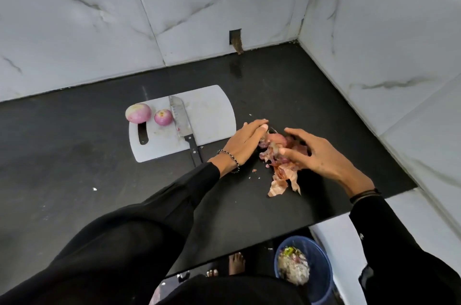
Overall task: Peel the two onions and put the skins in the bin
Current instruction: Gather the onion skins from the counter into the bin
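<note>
Two peeled pinkish onions, a larger one and a smaller one, sit at the left end of the white cutting board. A heap of papery onion skins lies on the black counter, to the right of the board. My left hand rests against the heap's left side with fingers straight. My right hand curls over the heap from the right, thumb and fingers around the skins. A blue bin with food scraps stands on the floor below the counter's edge.
A knife lies on the board, its black handle pointing toward me over the board's near edge. Marble walls close the counter at the back and right. Small skin scraps dot the counter. Bare feet show beside the bin.
</note>
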{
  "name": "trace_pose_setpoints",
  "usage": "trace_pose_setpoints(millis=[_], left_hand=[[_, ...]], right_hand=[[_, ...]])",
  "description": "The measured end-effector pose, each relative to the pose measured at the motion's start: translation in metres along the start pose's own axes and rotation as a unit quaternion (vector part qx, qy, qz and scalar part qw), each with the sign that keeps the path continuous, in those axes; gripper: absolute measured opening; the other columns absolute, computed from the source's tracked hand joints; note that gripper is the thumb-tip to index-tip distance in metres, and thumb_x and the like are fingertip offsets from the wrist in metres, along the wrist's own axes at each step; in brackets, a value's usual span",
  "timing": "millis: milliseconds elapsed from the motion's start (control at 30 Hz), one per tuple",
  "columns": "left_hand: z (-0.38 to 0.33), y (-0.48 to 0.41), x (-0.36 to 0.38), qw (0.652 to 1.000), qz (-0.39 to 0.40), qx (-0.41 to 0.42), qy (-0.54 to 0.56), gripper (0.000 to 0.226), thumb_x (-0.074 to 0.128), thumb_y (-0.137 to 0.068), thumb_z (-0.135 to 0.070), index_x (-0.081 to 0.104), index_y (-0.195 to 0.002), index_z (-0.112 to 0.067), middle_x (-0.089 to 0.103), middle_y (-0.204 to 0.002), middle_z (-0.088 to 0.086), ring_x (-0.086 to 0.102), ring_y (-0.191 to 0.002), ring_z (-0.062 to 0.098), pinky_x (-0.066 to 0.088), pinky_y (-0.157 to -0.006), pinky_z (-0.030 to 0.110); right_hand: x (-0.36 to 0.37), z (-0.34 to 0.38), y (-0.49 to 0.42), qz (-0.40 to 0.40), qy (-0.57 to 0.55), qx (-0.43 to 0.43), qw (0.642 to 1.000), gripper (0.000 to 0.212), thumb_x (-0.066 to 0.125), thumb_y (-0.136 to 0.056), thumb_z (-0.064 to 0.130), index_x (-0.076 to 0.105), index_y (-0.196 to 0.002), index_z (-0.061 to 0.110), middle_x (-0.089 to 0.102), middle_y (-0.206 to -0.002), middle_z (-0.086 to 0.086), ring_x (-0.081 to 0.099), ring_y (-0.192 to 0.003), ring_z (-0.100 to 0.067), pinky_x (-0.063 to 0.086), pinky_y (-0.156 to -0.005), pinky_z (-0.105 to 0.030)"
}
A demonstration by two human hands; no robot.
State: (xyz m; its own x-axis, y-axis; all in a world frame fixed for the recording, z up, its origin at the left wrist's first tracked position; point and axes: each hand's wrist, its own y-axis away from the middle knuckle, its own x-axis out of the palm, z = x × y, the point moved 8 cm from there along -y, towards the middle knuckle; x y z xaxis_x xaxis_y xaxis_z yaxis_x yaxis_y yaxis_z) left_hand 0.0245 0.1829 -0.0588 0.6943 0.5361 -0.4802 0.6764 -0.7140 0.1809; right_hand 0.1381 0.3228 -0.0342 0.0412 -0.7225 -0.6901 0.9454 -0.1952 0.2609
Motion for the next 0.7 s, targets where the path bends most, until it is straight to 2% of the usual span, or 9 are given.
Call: trace_pose_setpoints(millis=[67, 167, 267, 333, 400, 467, 567, 600, 700], left_hand=[[-0.008, 0.0, 0.005, 1.0, 0.015, -0.006, 0.014, 0.047, 0.028, -0.106, -0.046, 0.041, -0.147, -0.03, 0.032, -0.158, -0.004, 0.008, -0.15, 0.016, 0.004, -0.117, 0.027], [-0.014, -0.004, 0.013, 0.999, 0.028, 0.001, 0.036, 0.046, 0.029, -0.105, -0.048, 0.04, -0.147, -0.034, 0.029, -0.159, -0.002, 0.0, -0.149, 0.011, 0.004, -0.118, 0.033], [-0.017, -0.01, 0.023, 0.998, 0.035, 0.029, 0.046, 0.043, 0.032, -0.105, -0.046, 0.045, -0.144, -0.035, 0.04, -0.154, -0.006, 0.005, -0.141, -0.003, -0.003, -0.121, 0.036], [-0.02, -0.015, 0.029, 0.996, 0.035, 0.059, 0.05, 0.04, 0.038, -0.103, -0.045, 0.051, -0.14, -0.036, 0.046, -0.149, -0.008, 0.014, -0.148, 0.006, -0.006, -0.122, 0.038], [-0.019, -0.019, 0.034, 0.996, 0.037, 0.077, 0.04, 0.037, 0.042, -0.102, -0.043, 0.054, -0.137, -0.036, 0.048, -0.148, -0.007, 0.02, -0.148, 0.011, -0.005, -0.122, 0.037], [-0.015, -0.019, 0.039, 0.995, 0.04, 0.086, 0.033, 0.035, 0.045, -0.101, -0.039, 0.057, -0.134, -0.035, 0.049, -0.148, -0.003, 0.024, -0.147, 0.01, -0.002, -0.122, 0.033], [-0.017, -0.014, 0.047, 0.992, 0.046, 0.114, 0.005, 0.034, 0.047, -0.101, -0.029, 0.058, -0.134, -0.026, 0.052, -0.144, -0.001, 0.03, -0.144, 0.011, 0.01, -0.12, 0.028], [-0.016, -0.013, 0.05, 0.992, 0.046, 0.119, -0.008, 0.035, 0.048, -0.101, -0.026, 0.058, -0.135, -0.022, 0.053, -0.142, 0.001, 0.032, -0.143, 0.013, 0.016, -0.12, 0.029], [-0.014, -0.008, 0.057, 0.992, 0.031, 0.123, -0.023, 0.039, 0.045, -0.101, -0.025, 0.052, -0.138, -0.015, 0.053, -0.139, 0.004, 0.042, -0.136, 0.017, 0.034, -0.112, 0.037]], right_hand=[[0.0, -0.005, 0.009, -0.012, 0.044, 0.006, 0.999, 0.1, 0.067, -0.071, 0.081, 0.038, -0.153, 0.032, 0.042, -0.147, 0.02, 0.039, -0.136, -0.004, 0.034, -0.116, -0.034], [0.005, -0.014, 0.02, -0.021, 0.137, 0.035, 0.99, 0.129, 0.072, -0.056, 0.088, 0.025, -0.159, 0.027, 0.031, -0.162, 0.004, 0.031, -0.146, -0.021, 0.033, -0.12, -0.045], [0.016, -0.017, 0.028, -0.013, 0.165, 0.095, 0.982, 0.145, 0.077, -0.049, 0.084, 0.01, -0.163, 0.024, 0.024, -0.156, -0.002, 0.026, -0.144, -0.024, 0.042, -0.112, -0.048], [0.025, -0.019, 0.027, -0.021, 0.143, 0.122, 0.982, 0.15, 0.084, -0.048, 0.078, 0.006, -0.163, 0.022, 0.024, -0.148, -0.003, 0.03, -0.141, -0.024, 0.048, -0.105, -0.05], [0.029, -0.015, 0.024, -0.04, 0.106, 0.125, 0.986, 0.146, 0.09, -0.051, 0.068, 0.01, -0.162, 0.017, 0.026, -0.14, -0.004, 0.04, -0.134, -0.025, 0.049, -0.103, -0.043], [0.031, -0.009, 0.02, -0.064, 0.069, 0.136, 0.986, 0.139, 0.093, -0.057, 0.057, 0.012, -0.161, 0.014, 0.028, -0.14, -0.007, 0.049, -0.128, -0.028, 0.047, -0.102, -0.036], [0.03, 0.001, 0.013, -0.094, 0.023, 0.157, 0.983, 0.13, 0.093, -0.065, 0.046, 0.012, -0.162, 0.012, 0.028, -0.146, -0.012, 0.051, -0.127, -0.031, 0.046, -0.104, -0.039], [0.032, 0.002, 0.01, -0.102, 0.016, 0.162, 0.981, 0.122, 0.092, -0.069, 0.042, 0.017, -0.161, 0.014, 0.03, -0.144, -0.012, 0.054, -0.124, -0.031, 0.048, -0.103, -0.041], [0.035, 0.006, 0.006, -0.114, 0.035, 0.175, 0.977, 0.077, 0.08, -0.083, 0.024, 0.036, -0.145, 0.015, 0.037, -0.13, -0.012, 0.061, -0.105, -0.034, 0.053, -0.089, -0.041]])
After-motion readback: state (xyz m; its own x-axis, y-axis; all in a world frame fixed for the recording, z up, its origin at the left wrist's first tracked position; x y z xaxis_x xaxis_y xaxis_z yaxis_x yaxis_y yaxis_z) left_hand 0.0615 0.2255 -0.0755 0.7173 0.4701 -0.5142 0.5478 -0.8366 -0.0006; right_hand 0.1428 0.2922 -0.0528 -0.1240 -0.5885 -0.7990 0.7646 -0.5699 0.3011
